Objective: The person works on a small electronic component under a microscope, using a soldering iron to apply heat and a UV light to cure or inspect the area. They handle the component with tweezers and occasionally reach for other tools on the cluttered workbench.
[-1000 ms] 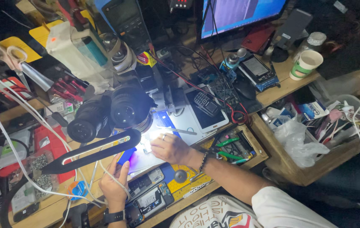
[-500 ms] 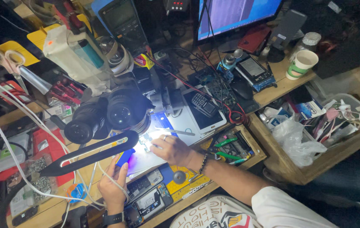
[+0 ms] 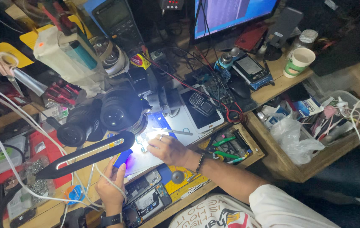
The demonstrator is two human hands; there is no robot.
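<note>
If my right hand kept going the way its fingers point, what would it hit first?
Probably the small lit circuit board just ahead of the right hand fingertips, under the microscope. Glare and depth make contact unclear; the fingertips may already touch it.

A ring is worn on one finger of the right hand (image 3: 168,148); a dark beaded bracelet (image 3: 200,162) circles that wrist, and a white short sleeve (image 3: 281,202) covers the upper arm. A black wristwatch (image 3: 111,219) is strapped below the left hand (image 3: 109,189).
</note>
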